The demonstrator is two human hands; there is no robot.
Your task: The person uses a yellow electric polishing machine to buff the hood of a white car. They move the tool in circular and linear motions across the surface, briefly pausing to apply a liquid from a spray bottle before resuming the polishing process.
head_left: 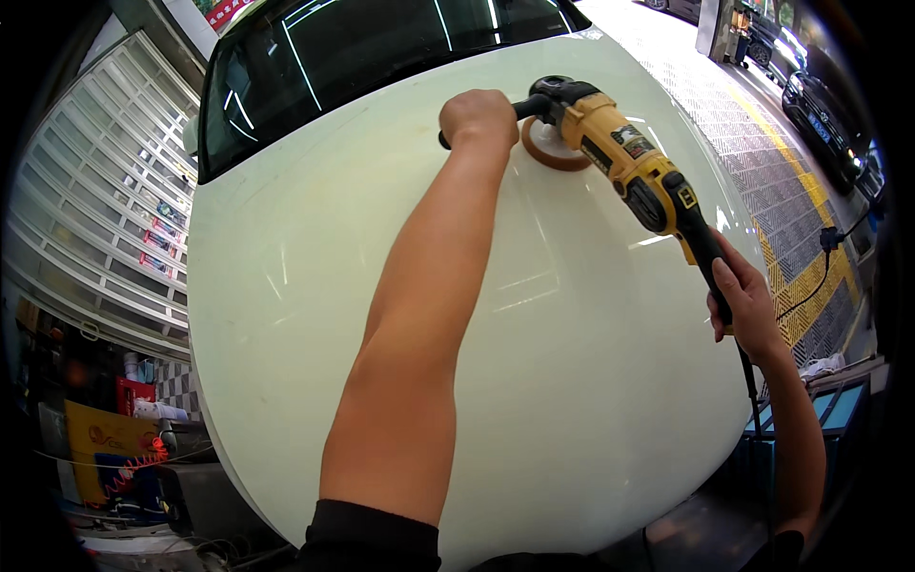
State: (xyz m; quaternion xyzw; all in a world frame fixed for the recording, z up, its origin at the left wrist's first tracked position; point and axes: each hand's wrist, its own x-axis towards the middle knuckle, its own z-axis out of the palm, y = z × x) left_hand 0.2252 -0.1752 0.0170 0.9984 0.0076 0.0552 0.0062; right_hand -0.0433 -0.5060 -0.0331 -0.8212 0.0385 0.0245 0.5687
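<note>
A yellow and black car polisher (629, 157) lies slantwise over the white hood (381, 276) of a car. My left hand (479, 118) is closed round the black side handle at the polisher's head. Round the black rear handle, farther right and nearer to me, my right hand (748, 297) is wrapped. Beneath the head, the brown-edged round pad (556, 151) sits against the paint close to the windshield. Whether the pad is spinning cannot be told. A black power cord (749, 386) hangs down from the rear handle.
Beyond the hood rises the dark windshield (362, 57). A white slatted shutter (105, 191) stands at the left, above boxes and a red coiled hose (143, 467). On the right are a black car (829, 124), a cable plug (831, 238) and yellow-and-grey floor grating (801, 210).
</note>
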